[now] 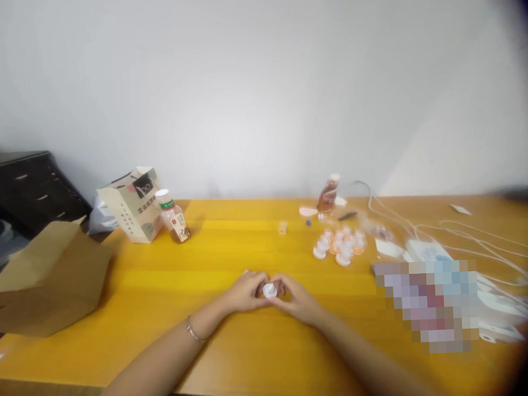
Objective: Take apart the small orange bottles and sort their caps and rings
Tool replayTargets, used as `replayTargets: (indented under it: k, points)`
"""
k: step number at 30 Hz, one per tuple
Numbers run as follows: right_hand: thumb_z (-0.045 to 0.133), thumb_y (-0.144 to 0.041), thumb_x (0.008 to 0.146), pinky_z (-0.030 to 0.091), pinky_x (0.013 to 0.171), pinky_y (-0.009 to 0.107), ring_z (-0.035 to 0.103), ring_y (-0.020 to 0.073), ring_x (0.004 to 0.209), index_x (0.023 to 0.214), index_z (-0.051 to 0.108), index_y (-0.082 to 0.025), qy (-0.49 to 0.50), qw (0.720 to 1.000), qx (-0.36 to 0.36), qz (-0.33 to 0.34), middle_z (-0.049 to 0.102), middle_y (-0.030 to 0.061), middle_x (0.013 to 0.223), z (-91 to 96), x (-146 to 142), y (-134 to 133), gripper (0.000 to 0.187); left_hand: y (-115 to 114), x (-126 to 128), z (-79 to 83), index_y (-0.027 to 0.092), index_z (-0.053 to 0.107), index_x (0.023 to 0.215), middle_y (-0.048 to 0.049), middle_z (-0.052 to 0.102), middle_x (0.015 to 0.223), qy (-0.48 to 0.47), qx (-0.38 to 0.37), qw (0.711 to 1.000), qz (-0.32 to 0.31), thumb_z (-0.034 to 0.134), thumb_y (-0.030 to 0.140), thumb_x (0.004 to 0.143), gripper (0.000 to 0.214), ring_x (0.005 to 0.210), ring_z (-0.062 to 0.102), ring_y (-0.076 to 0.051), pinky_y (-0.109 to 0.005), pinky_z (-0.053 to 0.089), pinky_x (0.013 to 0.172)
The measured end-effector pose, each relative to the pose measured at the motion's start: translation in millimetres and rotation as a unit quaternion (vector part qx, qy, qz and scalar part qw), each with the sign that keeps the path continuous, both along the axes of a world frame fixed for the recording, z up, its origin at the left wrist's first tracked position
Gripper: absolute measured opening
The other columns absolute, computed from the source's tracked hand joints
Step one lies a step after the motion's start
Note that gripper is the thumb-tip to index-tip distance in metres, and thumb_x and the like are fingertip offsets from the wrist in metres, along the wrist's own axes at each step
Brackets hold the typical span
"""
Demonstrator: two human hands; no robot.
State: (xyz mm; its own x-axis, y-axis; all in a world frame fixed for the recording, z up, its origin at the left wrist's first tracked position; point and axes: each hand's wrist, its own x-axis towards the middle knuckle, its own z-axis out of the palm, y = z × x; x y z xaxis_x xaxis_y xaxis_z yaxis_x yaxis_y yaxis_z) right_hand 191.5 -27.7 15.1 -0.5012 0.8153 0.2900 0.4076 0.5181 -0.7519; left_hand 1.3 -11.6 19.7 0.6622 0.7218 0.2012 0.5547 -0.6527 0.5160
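Over the front middle of the yellow table [201, 355], my left hand [246, 291] and my right hand [297, 301] meet around a small white round cap-like piece [270, 291]. Fingers and thumbs of both hands pinch it from either side, and a small knob seems to stand up at its middle. Its finer detail is blurred. Farther right and back sits a cluster of similar small white and orange pieces [343, 254]. A silver bracelet [190, 328] circles my left wrist.
At the left stand a brown paper bag [53, 283], a printed carton bag [137, 215] and a white-capped bottle [175, 222]. Back right, a brown drink bottle [328, 194] stands near a blue cap [308, 223]. White cables [480, 244] and a pixelated item [426, 302] lie at the right.
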Motion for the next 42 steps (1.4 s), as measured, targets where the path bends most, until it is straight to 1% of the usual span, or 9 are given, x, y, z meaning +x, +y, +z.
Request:
replayTargets:
  k: [5, 8, 15, 20, 25, 29, 36, 39, 42]
  points:
    - [0.049, -0.029, 0.082, 0.040, 0.066, 0.026, 0.049, 0.0149, 0.073, 0.088, 0.054, -0.021, -0.036, 0.999, 0.002, 0.014, 0.054, 0.0011, 0.079, 8.3, -5.8, -7.2, 0.011, -0.6, 0.0, 1.8, 0.017, 0.049, 0.079, 0.0012, 0.054, 0.073, 0.017, 0.009, 1.000, -0.001, 0.059, 0.053, 0.069, 0.039, 0.069, 0.049, -0.013, -0.024, 0.030, 0.066]
    - [0.051, -0.024, 0.080, 0.040, 0.064, 0.026, 0.048, 0.0146, 0.069, 0.085, 0.054, -0.021, -0.049, 0.998, -0.001, 0.031, 0.053, -0.0003, 0.074, 4.9, -4.5, -3.4, 0.006, -3.5, 0.6, 3.0, 0.017, 0.049, 0.075, 0.0010, 0.053, 0.071, 0.018, 0.018, 1.000, -0.005, 0.059, 0.057, 0.067, 0.042, 0.068, 0.049, -0.013, -0.024, 0.030, 0.066]
    - [0.048, -0.016, 0.078, 0.041, 0.068, 0.028, 0.050, 0.0162, 0.074, 0.082, 0.052, -0.022, -0.045, 0.997, 0.042, 0.047, 0.054, 0.0009, 0.076, -3.3, -2.6, -3.1, 0.008, -4.1, 3.3, -3.7, 0.016, 0.050, 0.069, 0.0014, 0.052, 0.069, 0.006, 0.029, 0.999, 0.014, 0.061, 0.053, 0.068, 0.038, 0.069, 0.048, -0.013, -0.024, 0.029, 0.066]
    - [0.040, -0.023, 0.084, 0.043, 0.066, 0.028, 0.052, 0.0154, 0.070, 0.083, 0.047, -0.021, 0.032, 0.999, 0.029, -0.032, 0.055, 0.0014, 0.075, -5.6, -6.3, -3.9, 0.007, -2.6, 2.9, -3.3, 0.017, 0.053, 0.075, 0.0013, 0.056, 0.071, 0.004, 0.003, 1.000, 0.005, 0.062, 0.051, 0.067, 0.036, 0.071, 0.050, -0.014, -0.024, 0.029, 0.067]
    - [0.047, -0.033, 0.083, 0.044, 0.068, 0.029, 0.053, 0.0160, 0.071, 0.080, 0.049, -0.021, 0.034, 0.998, 0.021, -0.044, 0.056, 0.0017, 0.075, -4.3, -9.2, 1.2, 0.012, -5.8, 2.9, -0.2, 0.017, 0.053, 0.074, 0.0001, 0.056, 0.072, 0.004, 0.020, 0.999, 0.027, 0.063, 0.052, 0.066, 0.038, 0.070, 0.050, -0.014, -0.025, 0.031, 0.067]
    - [0.050, -0.038, 0.080, 0.046, 0.073, 0.031, 0.055, 0.0161, 0.075, 0.080, 0.047, -0.021, 0.125, 0.987, -0.012, -0.099, 0.057, 0.0018, 0.078, -6.5, -5.1, 14.2, 0.017, -6.0, 1.8, 0.3, 0.017, 0.051, 0.075, 0.0001, 0.057, 0.074, -0.006, 0.008, 1.000, 0.016, 0.065, 0.057, 0.060, 0.045, 0.072, 0.050, -0.015, -0.025, 0.032, 0.069]
    - [0.059, -0.039, 0.071, 0.046, 0.066, 0.028, 0.054, 0.0136, 0.066, 0.073, 0.048, -0.021, 0.227, 0.964, -0.121, -0.073, 0.054, -0.0022, 0.068, -12.2, -4.0, 23.0, 0.021, -6.2, -3.0, 3.8, 0.017, 0.051, 0.075, -0.0010, 0.054, 0.077, -0.030, -0.006, 0.999, -0.015, 0.068, 0.060, 0.052, 0.051, 0.073, 0.047, -0.015, -0.024, 0.036, 0.066]
    - [0.060, -0.041, 0.070, 0.045, 0.062, 0.027, 0.053, 0.0128, 0.060, 0.071, 0.053, -0.020, 0.227, 0.958, -0.165, -0.063, 0.056, -0.0022, 0.064, -9.1, -4.1, 21.2, 0.023, -4.8, -4.1, 5.0, 0.016, 0.053, 0.080, -0.0017, 0.053, 0.077, -0.077, 0.000, 0.996, 0.040, 0.061, 0.056, 0.065, 0.043, 0.073, 0.047, -0.014, -0.025, 0.037, 0.068]
    - [0.055, -0.047, 0.073, 0.043, 0.059, 0.026, 0.051, 0.0119, 0.056, 0.072, 0.057, -0.018, 0.207, 0.959, -0.191, -0.040, 0.056, -0.0017, 0.062, -4.0, -3.0, 20.1, 0.028, -0.7, -3.3, 4.5, 0.017, 0.053, 0.099, -0.0041, 0.054, 0.086, -0.181, -0.015, 0.977, 0.111, 0.047, 0.043, 0.082, 0.032, 0.079, 0.049, -0.014, -0.027, 0.040, 0.073]
